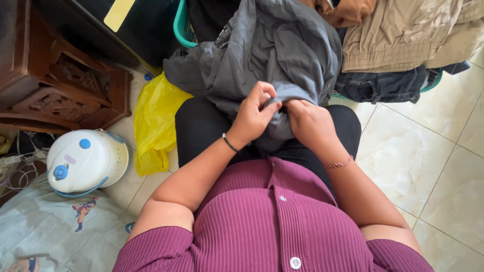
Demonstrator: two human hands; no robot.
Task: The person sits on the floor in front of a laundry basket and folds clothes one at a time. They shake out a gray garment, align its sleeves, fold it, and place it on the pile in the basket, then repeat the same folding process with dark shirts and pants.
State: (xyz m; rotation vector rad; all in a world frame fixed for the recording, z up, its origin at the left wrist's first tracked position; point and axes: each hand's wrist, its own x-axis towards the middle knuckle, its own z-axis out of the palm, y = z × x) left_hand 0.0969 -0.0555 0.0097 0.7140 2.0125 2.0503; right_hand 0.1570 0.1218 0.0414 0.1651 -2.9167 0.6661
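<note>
A grey garment (pixel 282 48) drapes from a teal laundry basket (pixel 180 25) down onto my lap. My left hand (pixel 254 115) pinches the garment's lower edge with its fingers closed on the cloth. Beside it, touching, my right hand (pixel 308 123) grips the same edge. I wear a ribbed maroon top and black trousers, a dark band on the left wrist, a thin red one on the right.
A pile of beige, brown and denim clothes (pixel 398 45) fills the basket at the back right. A yellow plastic bag (pixel 154 118) lies left of my leg. A white rice cooker (pixel 83 161) and carved wooden furniture (pixel 65 80) stand at left. Pale tiled floor (pixel 433 166) lies at right.
</note>
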